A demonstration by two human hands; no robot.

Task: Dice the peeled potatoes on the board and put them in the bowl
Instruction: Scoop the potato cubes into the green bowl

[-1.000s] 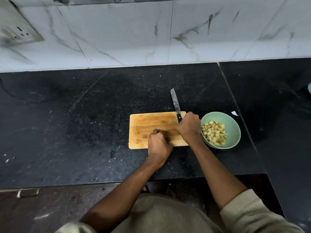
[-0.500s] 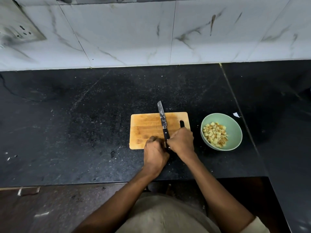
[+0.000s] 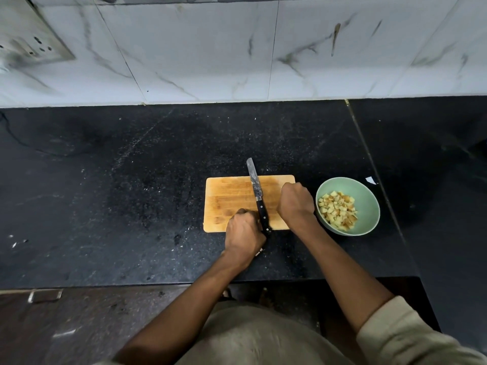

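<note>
Shifted off the knife (image 3: 257, 192), right hand (image 3: 296, 204) nears bowl (image 3: 369, 196).

The board (image 3: 232, 196) is made of light wood, and its top is marked with many fine scratches. The knife (image 3: 257, 192) is made of grey metal with smudges on the blade, and a shiny black handle is fixed to it. The bowl (image 3: 369, 198) looks smooth and matt green, and the counter (image 3: 131, 193) is made of speckled black stone.
</note>
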